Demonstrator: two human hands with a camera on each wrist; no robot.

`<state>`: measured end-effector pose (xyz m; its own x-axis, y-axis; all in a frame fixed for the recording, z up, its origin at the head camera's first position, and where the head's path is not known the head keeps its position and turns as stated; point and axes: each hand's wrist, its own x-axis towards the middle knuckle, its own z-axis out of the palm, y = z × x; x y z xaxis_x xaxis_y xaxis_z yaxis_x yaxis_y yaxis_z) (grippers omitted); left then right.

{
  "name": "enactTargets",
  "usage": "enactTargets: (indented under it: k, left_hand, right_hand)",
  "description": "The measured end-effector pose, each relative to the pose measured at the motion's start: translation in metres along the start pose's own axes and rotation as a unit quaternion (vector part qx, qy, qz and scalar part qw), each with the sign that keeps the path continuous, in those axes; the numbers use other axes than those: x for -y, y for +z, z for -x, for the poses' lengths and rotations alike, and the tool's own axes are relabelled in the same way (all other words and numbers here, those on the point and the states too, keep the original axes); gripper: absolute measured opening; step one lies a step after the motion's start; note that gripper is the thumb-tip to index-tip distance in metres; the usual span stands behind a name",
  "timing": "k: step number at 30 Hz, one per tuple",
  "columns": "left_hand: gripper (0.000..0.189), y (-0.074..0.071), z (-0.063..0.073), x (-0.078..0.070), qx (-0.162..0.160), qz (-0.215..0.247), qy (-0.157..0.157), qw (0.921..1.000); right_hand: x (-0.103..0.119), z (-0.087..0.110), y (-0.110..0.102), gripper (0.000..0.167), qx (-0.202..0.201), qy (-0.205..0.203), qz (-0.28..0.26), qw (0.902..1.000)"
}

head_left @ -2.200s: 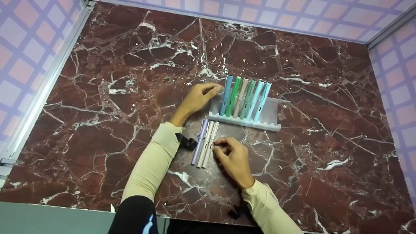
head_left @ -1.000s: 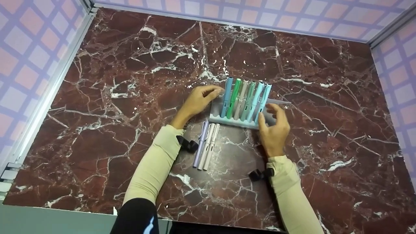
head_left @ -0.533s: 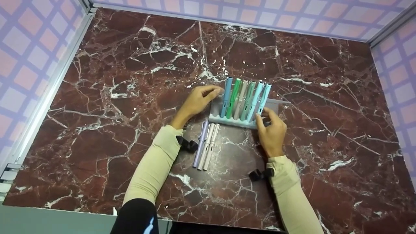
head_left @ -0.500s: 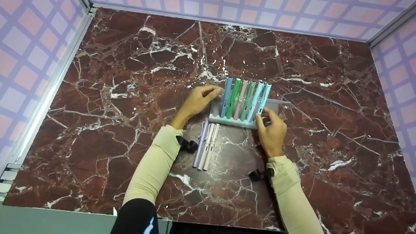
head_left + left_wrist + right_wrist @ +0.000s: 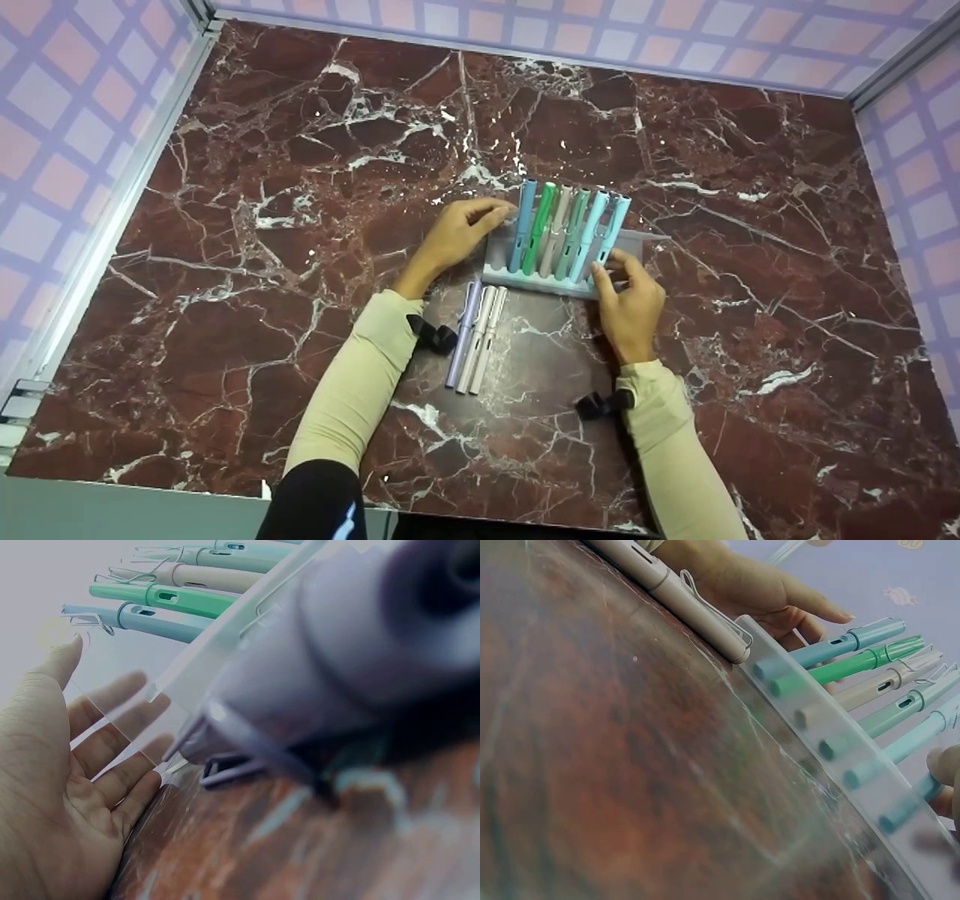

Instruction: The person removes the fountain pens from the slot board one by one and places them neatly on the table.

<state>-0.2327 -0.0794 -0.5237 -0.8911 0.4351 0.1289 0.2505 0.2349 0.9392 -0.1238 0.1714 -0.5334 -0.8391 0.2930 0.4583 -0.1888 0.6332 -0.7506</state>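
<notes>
A clear pen stand (image 5: 517,281) bears several capped pens leaning in a row: a blue pen (image 5: 523,232), a green pen (image 5: 538,232), a taupe pen (image 5: 555,236), a grey-green pen (image 5: 573,236) and two light blue ones. My right hand (image 5: 630,300) pinches the rightmost light blue pen (image 5: 909,804) near its lower end, between thumb and fingers. At the stand's left edge, my left hand (image 5: 461,229) holds the clear panel (image 5: 127,709), its fingers showing through from behind and the thumb by the blue pen's cap. A purple pen (image 5: 463,337) and two pale pens (image 5: 482,341) lie before the stand.
The stand rests on a dark red marbled table (image 5: 300,225). Patterned panels (image 5: 525,30) close off the back and both sides. The loose pens lie between my forearms, close to the left wrist's black camera (image 5: 433,334).
My right hand has gone from beside the loose pale pens to the stand and taken hold of the rightmost light blue pen, which has shifted slightly right. My left hand stays put.
</notes>
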Motion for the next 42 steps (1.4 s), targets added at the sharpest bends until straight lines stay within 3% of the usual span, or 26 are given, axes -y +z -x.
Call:
enactTargets:
  k: [12,19,26,29,33,36,42]
  left_hand:
    - [0.033,0.0,0.001,0.001,-0.002,-0.003,-0.008,1.0]
    - [0.032,0.0,0.002,0.003,-0.004,-0.017,0.017,0.9997]
    - [0.033,0.0,0.001,0.002,-0.004,-0.016,0.014,0.9998]
    - [0.032,0.0,0.001,0.001,-0.007,-0.018,0.016,0.9997]
    - [0.031,0.001,0.001,0.001,-0.01,-0.019,0.019,0.9996]
    - [0.031,0.0,0.0,0.0,-0.009,-0.019,0.014,0.9997]
    - [0.031,0.0,0.0,0.0,-0.003,-0.011,0.008,0.9999]
  right_hand:
    - [-0.005,0.001,-0.005,0.023,-0.05,0.008,-0.012,0.9986]
    - [-0.014,-0.001,-0.015,0.021,-0.068,0.026,-0.024,0.997]
    - [-0.023,-0.003,-0.027,0.022,-0.082,0.044,-0.033,0.9951]
    - [-0.015,-0.004,-0.035,0.021,-0.083,0.056,-0.036,0.9943]
    - [-0.021,-0.006,-0.044,0.021,-0.086,0.068,-0.041,0.9931]
    - [-0.039,-0.009,-0.048,0.023,-0.099,0.079,-0.034,0.9913]
    - [-0.045,-0.01,-0.052,0.022,-0.11,0.096,-0.025,0.989]
